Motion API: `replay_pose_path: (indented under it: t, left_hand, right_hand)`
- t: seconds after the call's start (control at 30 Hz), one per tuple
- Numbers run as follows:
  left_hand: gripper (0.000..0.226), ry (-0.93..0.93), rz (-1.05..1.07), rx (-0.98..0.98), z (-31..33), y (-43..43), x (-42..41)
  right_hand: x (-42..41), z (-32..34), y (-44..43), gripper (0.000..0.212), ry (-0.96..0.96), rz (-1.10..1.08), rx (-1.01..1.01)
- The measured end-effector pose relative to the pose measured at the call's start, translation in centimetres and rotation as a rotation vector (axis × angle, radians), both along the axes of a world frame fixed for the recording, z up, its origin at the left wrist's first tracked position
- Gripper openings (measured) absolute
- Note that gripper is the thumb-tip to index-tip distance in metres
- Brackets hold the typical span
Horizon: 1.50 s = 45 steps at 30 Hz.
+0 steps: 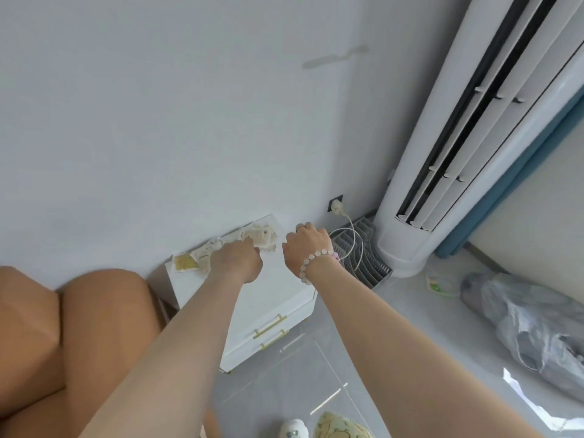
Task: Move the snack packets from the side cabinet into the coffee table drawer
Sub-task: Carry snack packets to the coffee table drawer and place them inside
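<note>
Several pale snack packets (pixel 252 237) lie in a loose row along the back of the white side cabinet (pixel 278 289), against the wall; one yellow packet (pixel 185 263) sits at the left end. My left hand (pixel 240 259) is down on the row's middle, fingers curled over the packets. My right hand (pixel 305 245), with a bead bracelet and a ring, hovers just right of the packets above the cabinet top, fingers curled under and hidden; nothing shows in it. The coffee table drawer is out of view.
The cabinet has two gold-handled drawers (pixel 270 325) on its front. A tan sofa arm (pixel 94 327) stands left of it. To the right are a grey slotted rack (pixel 363 251) with a white cable, a tower air conditioner (pixel 442 153) and a plastic-wrapped bundle (pixel 531 327) on the floor.
</note>
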<state>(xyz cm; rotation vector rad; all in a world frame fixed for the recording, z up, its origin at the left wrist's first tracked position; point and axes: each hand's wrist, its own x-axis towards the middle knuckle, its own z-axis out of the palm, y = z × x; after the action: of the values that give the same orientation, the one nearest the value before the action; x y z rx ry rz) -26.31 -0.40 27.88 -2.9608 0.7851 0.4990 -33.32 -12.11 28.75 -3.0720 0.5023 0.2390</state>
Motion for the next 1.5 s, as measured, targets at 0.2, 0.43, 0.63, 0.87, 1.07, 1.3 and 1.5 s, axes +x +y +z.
replay_pose_path:
  t: [0.2, 0.43, 0.63, 0.87, 1.07, 1.3, 1.5]
  left_hand:
    - [0.037, 0.021, 0.112, -0.026, -2.0, 0.2, 5.8]
    - [0.034, 0.182, 0.281, 0.069, -7.7, 1.4, 11.6]
    - [0.041, 0.257, 0.433, 0.097, -11.7, 0.4, 16.5]
    - [0.044, 0.324, 0.547, 0.198, -15.9, 1.5, 21.0]
    - [0.051, 0.259, 0.541, 0.247, -19.7, 2.5, 23.4]
    - [0.090, 0.354, 0.364, 0.228, -27.3, 3.4, 27.4]
    - [0.114, 0.306, 0.252, 0.115, -33.7, 5.1, 31.4]
  right_hand:
    - [6.3, -1.8, -1.8, 0.034, 0.052, 0.074, 0.021]
    - [15.7, -6.5, -2.3, 0.038, 0.175, 0.162, 0.097]
    - [21.9, -12.7, -4.3, 0.042, 0.405, 0.152, 0.152]
    - [25.7, -19.6, -7.9, 0.041, 0.544, 0.145, 0.075]
    - [29.8, -23.6, -9.1, 0.058, 0.525, -0.028, 0.289]
    - [33.2, -30.8, -12.1, 0.070, 0.530, -0.089, 0.366]
    - [35.8, -36.1, -11.6, 0.086, 0.497, 0.051, 0.322]
